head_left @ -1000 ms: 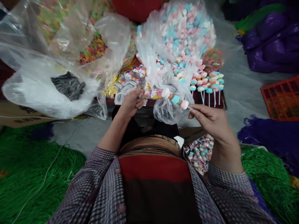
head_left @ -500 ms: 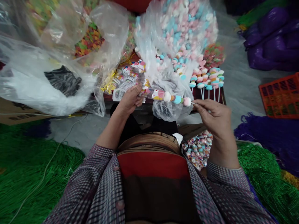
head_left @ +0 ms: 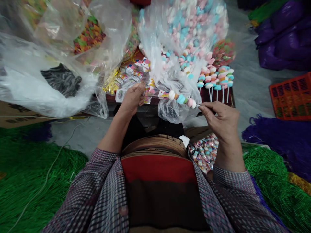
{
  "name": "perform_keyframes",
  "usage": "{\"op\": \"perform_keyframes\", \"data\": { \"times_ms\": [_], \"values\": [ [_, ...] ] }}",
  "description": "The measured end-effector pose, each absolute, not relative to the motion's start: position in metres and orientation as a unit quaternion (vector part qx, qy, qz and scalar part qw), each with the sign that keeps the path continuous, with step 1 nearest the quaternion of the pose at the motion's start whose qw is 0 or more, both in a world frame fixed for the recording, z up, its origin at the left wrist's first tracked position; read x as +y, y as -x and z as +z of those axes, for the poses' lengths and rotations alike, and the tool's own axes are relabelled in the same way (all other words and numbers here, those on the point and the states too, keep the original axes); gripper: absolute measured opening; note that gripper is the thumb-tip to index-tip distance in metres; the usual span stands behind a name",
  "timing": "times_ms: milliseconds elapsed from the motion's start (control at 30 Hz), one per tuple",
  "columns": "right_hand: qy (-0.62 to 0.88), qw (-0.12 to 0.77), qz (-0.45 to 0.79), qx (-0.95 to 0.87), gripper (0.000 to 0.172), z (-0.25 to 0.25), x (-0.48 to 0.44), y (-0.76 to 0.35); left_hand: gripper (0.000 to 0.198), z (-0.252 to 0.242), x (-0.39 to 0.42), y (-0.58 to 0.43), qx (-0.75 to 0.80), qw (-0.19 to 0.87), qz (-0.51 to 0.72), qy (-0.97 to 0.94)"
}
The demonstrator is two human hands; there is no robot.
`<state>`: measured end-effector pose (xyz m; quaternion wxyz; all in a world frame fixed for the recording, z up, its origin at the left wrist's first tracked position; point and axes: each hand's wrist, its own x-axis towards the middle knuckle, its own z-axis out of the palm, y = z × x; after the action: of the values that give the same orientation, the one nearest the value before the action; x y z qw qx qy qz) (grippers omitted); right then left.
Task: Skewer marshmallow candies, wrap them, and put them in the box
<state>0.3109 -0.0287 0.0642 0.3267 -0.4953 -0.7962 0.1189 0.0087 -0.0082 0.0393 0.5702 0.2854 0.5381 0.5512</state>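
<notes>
My right hand (head_left: 220, 118) pinches the thin white stick of a marshmallow skewer (head_left: 181, 99). White, orange, blue, green and pink sweets are threaded along it, and it points left, tilting slightly up. My left hand (head_left: 134, 98) is closed on a clear printed wrapper (head_left: 162, 94) stretched towards the skewer's left end. How far the skewer's tip sits inside the wrapper I cannot tell. Beyond my left hand lie flat printed wrappers (head_left: 130, 81) and gold ties (head_left: 113, 82). Past my right hand, several finished-looking skewers (head_left: 213, 77) rest with sticks towards me.
A big clear bag of pink, blue and white marshmallows (head_left: 189, 26) stands at the back. Bags of ring-shaped gummies (head_left: 89, 35) are at back left, a white plastic bag (head_left: 31, 90) nearer. A box of wrapped sweets (head_left: 205, 152) is by my lap; an orange crate (head_left: 291, 95) stands right.
The skewer's left end now tilts up more, and the wrapper covers less of the sweets' left side. Both hands have shifted only slightly in the picture.
</notes>
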Motion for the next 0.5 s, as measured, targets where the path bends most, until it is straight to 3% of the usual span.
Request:
{"op": "perform_keyframes", "data": {
  "times_ms": [300, 500],
  "values": [
    [0.518, 0.399, 0.148, -0.742, 0.023, 0.055, -0.029, -0.314, 0.049, 0.043, -0.009, -0.012, 0.545, 0.571, 0.552, -0.268],
    [0.472, 0.5, 0.391, -0.612, 0.026, 0.055, -0.029, -0.282, 0.05, 0.039, -0.009, -0.021, 0.541, 0.562, 0.562, -0.273]
  ]
}}
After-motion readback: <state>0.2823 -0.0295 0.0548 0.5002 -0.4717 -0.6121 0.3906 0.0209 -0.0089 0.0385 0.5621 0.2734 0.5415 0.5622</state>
